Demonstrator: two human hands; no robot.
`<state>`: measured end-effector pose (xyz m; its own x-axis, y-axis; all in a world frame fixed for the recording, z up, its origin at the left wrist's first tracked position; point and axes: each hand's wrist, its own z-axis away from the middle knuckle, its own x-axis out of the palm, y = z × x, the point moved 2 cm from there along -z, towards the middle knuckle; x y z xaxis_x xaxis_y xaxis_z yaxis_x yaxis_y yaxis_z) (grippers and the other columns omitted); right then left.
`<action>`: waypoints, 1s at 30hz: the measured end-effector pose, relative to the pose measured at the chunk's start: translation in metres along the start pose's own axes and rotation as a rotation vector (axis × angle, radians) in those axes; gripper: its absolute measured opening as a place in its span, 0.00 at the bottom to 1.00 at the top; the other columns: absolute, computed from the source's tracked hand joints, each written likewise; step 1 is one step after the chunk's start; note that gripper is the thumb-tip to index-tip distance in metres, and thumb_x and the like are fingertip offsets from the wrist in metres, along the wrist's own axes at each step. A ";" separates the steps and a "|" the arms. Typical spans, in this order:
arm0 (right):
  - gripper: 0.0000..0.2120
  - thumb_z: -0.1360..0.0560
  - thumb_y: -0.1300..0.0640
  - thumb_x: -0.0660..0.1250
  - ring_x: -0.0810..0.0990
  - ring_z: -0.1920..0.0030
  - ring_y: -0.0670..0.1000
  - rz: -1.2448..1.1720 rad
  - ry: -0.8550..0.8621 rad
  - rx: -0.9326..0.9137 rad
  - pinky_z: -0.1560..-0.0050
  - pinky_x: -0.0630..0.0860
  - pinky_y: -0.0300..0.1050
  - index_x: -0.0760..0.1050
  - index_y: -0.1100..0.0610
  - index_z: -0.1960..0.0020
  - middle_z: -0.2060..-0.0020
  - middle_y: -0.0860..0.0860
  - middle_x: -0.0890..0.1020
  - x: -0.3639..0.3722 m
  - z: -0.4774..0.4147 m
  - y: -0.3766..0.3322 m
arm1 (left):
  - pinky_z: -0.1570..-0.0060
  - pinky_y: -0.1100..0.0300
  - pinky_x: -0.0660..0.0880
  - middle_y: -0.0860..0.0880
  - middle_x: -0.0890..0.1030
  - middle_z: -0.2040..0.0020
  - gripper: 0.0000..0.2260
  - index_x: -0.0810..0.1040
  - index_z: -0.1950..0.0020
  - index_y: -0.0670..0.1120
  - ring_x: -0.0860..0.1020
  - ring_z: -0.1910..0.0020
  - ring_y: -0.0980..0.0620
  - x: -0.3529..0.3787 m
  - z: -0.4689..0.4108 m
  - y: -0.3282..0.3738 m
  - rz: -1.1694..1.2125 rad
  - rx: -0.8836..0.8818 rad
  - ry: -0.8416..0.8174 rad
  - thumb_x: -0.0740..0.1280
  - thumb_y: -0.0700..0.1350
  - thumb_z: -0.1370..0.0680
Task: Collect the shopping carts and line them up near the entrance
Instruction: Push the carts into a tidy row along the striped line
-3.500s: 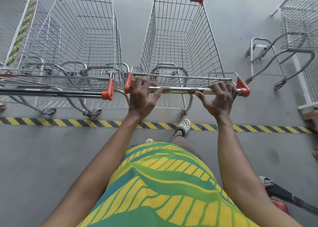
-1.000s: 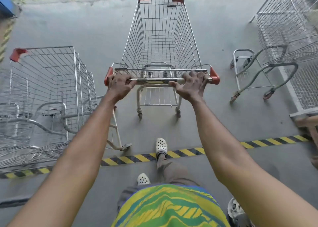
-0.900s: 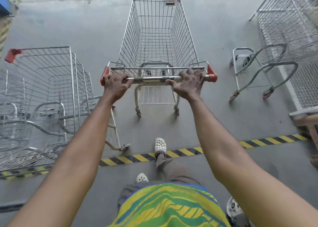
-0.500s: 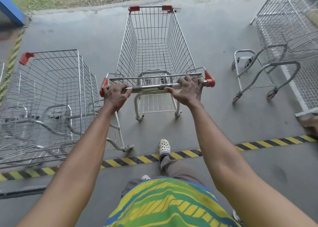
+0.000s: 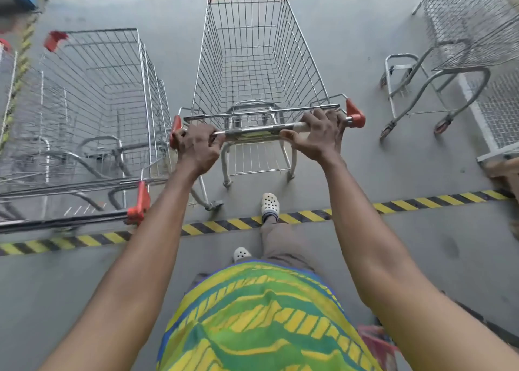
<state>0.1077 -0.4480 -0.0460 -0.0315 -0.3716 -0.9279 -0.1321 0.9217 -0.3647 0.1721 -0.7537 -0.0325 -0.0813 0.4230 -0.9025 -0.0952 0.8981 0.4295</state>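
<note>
Your left hand [image 5: 198, 148] and right hand [image 5: 317, 137] both curl their fingers round the handle of the silver wire shopping cart with red corners [image 5: 252, 58], just beside another wire cart [image 5: 92, 95], beyond the yellow-black floor stripe [image 5: 421, 203].

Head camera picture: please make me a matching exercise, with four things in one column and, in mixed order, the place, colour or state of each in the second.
Column 1
1. left hand
2. right hand
3. parked cart
4. floor tape

Column 2
A. yellow and black stripes
B. grips the right end of the handle bar
C. stands left of the held cart, no hand on it
D. grips the left end of the handle bar

Pairs: 1-D, 2-B, 3-C, 4-A
</note>
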 end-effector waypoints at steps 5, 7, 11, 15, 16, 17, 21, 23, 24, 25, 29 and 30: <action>0.33 0.30 0.20 0.58 0.72 0.41 0.54 -0.002 0.034 -0.038 0.35 0.57 0.55 0.78 0.47 0.49 0.48 0.46 0.79 -0.003 0.036 -0.007 | 0.39 0.51 0.56 0.47 0.79 0.51 0.16 0.77 0.51 0.48 0.72 0.46 0.45 0.002 0.038 -0.013 -0.003 0.011 -0.041 0.57 0.58 0.18; 0.35 0.31 0.19 0.56 0.72 0.41 0.54 -0.006 0.032 -0.046 0.35 0.58 0.55 0.78 0.48 0.49 0.48 0.46 0.79 -0.005 0.046 -0.011 | 0.43 0.52 0.58 0.45 0.78 0.47 0.16 0.76 0.48 0.47 0.72 0.43 0.43 0.003 0.047 -0.018 -0.006 -0.007 -0.068 0.57 0.58 0.18; 0.32 0.30 0.19 0.58 0.73 0.41 0.54 -0.017 0.029 -0.062 0.35 0.59 0.56 0.77 0.47 0.50 0.49 0.45 0.78 -0.006 0.060 -0.012 | 0.40 0.49 0.61 0.43 0.78 0.44 0.16 0.77 0.44 0.47 0.72 0.40 0.41 0.002 0.063 -0.017 0.010 -0.022 -0.059 0.59 0.57 0.17; 0.33 0.30 0.19 0.59 0.73 0.39 0.53 -0.012 0.031 -0.060 0.32 0.60 0.56 0.78 0.47 0.49 0.47 0.43 0.79 -0.004 0.070 -0.012 | 0.46 0.54 0.56 0.44 0.79 0.44 0.15 0.77 0.43 0.46 0.72 0.42 0.44 -0.001 0.076 -0.015 -0.003 -0.013 -0.031 0.60 0.56 0.17; 0.32 0.30 0.19 0.59 0.73 0.39 0.53 -0.016 0.031 -0.061 0.31 0.60 0.56 0.78 0.47 0.49 0.47 0.43 0.79 -0.004 0.072 -0.012 | 0.45 0.53 0.57 0.44 0.79 0.44 0.15 0.77 0.43 0.46 0.72 0.42 0.44 -0.001 0.077 -0.016 -0.004 -0.009 -0.032 0.60 0.56 0.17; 0.32 0.30 0.19 0.60 0.73 0.39 0.53 -0.019 0.033 -0.064 0.31 0.60 0.57 0.78 0.46 0.49 0.48 0.43 0.79 -0.004 0.075 -0.012 | 0.43 0.52 0.59 0.44 0.79 0.43 0.16 0.77 0.42 0.46 0.72 0.42 0.44 -0.001 0.078 -0.017 -0.004 -0.009 -0.039 0.59 0.56 0.17; 0.33 0.30 0.19 0.59 0.73 0.39 0.53 -0.009 0.014 -0.070 0.32 0.58 0.55 0.77 0.47 0.49 0.47 0.43 0.79 -0.008 0.080 -0.011 | 0.40 0.49 0.60 0.43 0.78 0.40 0.17 0.77 0.40 0.44 0.71 0.39 0.43 0.000 0.083 -0.014 0.007 -0.019 -0.058 0.59 0.56 0.17; 0.33 0.30 0.19 0.58 0.72 0.38 0.53 -0.005 -0.009 -0.062 0.33 0.57 0.53 0.77 0.46 0.48 0.46 0.43 0.79 -0.010 0.080 -0.011 | 0.43 0.52 0.58 0.43 0.78 0.40 0.17 0.77 0.40 0.44 0.70 0.40 0.44 0.000 0.084 -0.011 0.003 -0.016 -0.052 0.59 0.56 0.17; 0.32 0.31 0.19 0.58 0.72 0.39 0.53 -0.005 -0.014 -0.060 0.34 0.58 0.54 0.77 0.46 0.48 0.46 0.43 0.79 -0.011 0.080 -0.010 | 0.43 0.52 0.58 0.43 0.78 0.40 0.17 0.77 0.40 0.44 0.70 0.40 0.44 0.000 0.084 -0.010 0.000 -0.015 -0.054 0.59 0.56 0.17; 0.32 0.31 0.19 0.59 0.72 0.39 0.53 -0.005 -0.018 -0.060 0.34 0.59 0.55 0.76 0.45 0.49 0.47 0.43 0.79 -0.012 0.080 -0.009 | 0.42 0.51 0.59 0.44 0.78 0.39 0.17 0.77 0.40 0.45 0.70 0.39 0.43 0.000 0.084 -0.009 0.001 -0.018 -0.065 0.59 0.57 0.17; 0.31 0.30 0.19 0.59 0.73 0.41 0.52 -0.002 -0.014 -0.058 0.34 0.60 0.55 0.76 0.46 0.51 0.48 0.44 0.79 -0.013 0.082 -0.004 | 0.42 0.50 0.59 0.44 0.77 0.38 0.17 0.77 0.39 0.48 0.70 0.39 0.44 0.003 0.085 -0.008 0.003 -0.029 -0.101 0.58 0.58 0.17; 0.32 0.31 0.19 0.59 0.73 0.41 0.52 -0.004 -0.011 -0.053 0.34 0.60 0.55 0.76 0.46 0.51 0.49 0.44 0.79 -0.013 0.083 -0.003 | 0.44 0.51 0.58 0.44 0.77 0.38 0.17 0.77 0.39 0.48 0.70 0.39 0.44 0.004 0.085 -0.007 -0.006 -0.024 -0.097 0.58 0.58 0.17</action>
<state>0.1909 -0.4371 -0.0390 -0.0197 -0.3741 -0.9272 -0.1849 0.9127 -0.3643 0.2573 -0.7486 -0.0417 0.0154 0.4287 -0.9033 -0.1189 0.8978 0.4240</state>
